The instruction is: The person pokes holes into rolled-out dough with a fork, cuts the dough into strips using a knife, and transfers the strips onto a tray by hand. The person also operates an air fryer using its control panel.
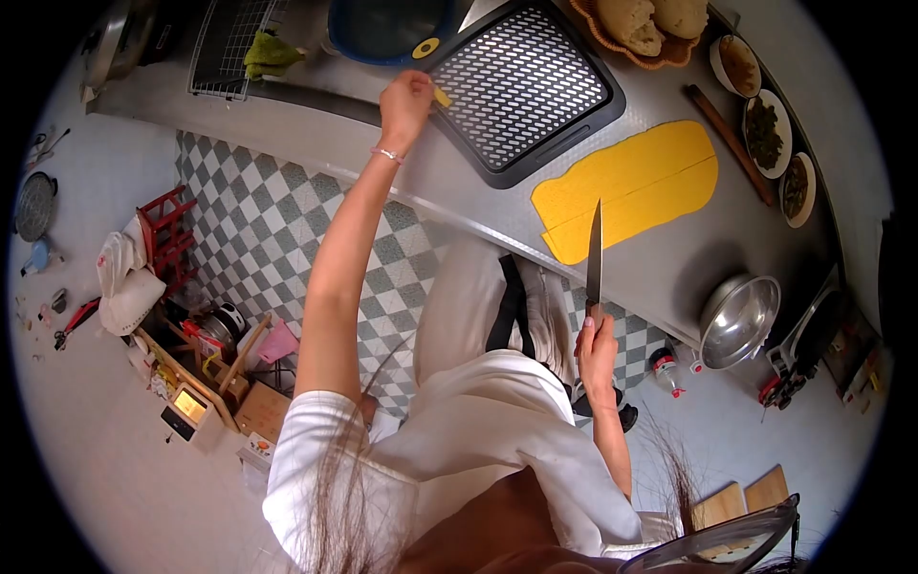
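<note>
My left hand (405, 107) is closed in a pinch on a small strip of yellow dough (442, 98), at the left edge of a dark tray with a perforated plate (521, 91). In my right hand (599, 356) is a kitchen knife (595, 253), gripped by its handle with the blade pointing away from me. The blade's tip overlaps the near edge of a flat yellow dough sheet (650, 177) on the metal counter. A long cut line runs lengthwise through the sheet, and one corner at its left end is notched.
Beyond the tray stand a blue basin (392, 29) and a basket of buns (684, 48). A rolling pin (732, 143) lies beside several small bowls (765, 129) at the right. A metal bowl (740, 320) sits near the counter's right end. Green cloth (272, 54) lies by a wire rack.
</note>
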{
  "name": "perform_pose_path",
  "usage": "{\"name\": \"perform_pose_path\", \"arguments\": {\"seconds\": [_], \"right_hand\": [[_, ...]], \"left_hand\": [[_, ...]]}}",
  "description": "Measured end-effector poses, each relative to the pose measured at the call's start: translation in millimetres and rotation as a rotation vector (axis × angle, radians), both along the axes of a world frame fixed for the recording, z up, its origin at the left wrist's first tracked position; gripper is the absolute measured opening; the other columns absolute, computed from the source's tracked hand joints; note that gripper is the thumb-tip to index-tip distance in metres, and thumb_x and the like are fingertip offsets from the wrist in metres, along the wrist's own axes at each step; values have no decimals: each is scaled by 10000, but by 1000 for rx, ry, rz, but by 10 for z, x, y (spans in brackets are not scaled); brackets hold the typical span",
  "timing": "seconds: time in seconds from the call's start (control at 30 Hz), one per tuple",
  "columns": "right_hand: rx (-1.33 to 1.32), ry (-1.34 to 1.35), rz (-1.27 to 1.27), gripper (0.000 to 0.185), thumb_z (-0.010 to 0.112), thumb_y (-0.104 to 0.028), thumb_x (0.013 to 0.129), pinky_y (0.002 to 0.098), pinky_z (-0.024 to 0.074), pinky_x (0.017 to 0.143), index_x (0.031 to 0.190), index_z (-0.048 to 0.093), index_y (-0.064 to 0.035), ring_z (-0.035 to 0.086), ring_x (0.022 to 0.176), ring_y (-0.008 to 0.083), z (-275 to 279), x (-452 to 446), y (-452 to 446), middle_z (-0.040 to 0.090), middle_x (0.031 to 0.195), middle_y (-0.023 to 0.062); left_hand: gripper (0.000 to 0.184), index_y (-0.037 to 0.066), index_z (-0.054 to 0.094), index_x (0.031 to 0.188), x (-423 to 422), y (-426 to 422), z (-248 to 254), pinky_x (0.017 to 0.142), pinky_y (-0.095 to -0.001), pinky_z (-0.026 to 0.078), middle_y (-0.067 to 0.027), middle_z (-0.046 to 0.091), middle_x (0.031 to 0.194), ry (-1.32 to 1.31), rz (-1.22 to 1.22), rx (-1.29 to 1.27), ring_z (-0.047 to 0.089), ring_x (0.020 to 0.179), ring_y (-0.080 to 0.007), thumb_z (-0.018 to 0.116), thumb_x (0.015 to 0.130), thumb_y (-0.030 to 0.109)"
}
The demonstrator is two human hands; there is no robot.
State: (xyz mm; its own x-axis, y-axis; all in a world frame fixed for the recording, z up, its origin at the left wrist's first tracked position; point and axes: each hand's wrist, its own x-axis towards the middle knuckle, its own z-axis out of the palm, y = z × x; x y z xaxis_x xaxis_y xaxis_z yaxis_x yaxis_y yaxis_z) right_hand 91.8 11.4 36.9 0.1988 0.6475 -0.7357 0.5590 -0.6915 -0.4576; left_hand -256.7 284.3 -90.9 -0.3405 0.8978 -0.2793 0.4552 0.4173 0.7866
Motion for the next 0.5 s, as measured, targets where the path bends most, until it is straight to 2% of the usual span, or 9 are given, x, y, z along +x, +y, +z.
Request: {"name": "perform_pose_path", "arguments": {"seconds": [0.1,0.2,0.5], "right_hand": [[12,-6,9,267,436,-267,991,367,460,504,997,462,-1,592,515,249,-25,17,-29,578,599,119],[17,-7,11,264,439,-264,990,371,459,507,995,461,-1,593,518,255,-30,25,-33,579,601,122],[14,-10,6,262,442,-261,989,376,456,510,994,457,0,595,523,260,-49,47,-72,577,600,127]], "left_hand": [[164,33,665,918,-2,-10,-50,676,-342,530,-111,697,816,278,-102,99,683,751,-255,646,809,154],[158,51,671,900,92,-4,137,719,-362,512,-108,696,827,311,-69,9,670,794,-283,639,806,175],[122,58,682,838,-9,-21,-4,708,-402,497,-118,658,825,405,-78,83,636,788,-302,639,800,166]]}}
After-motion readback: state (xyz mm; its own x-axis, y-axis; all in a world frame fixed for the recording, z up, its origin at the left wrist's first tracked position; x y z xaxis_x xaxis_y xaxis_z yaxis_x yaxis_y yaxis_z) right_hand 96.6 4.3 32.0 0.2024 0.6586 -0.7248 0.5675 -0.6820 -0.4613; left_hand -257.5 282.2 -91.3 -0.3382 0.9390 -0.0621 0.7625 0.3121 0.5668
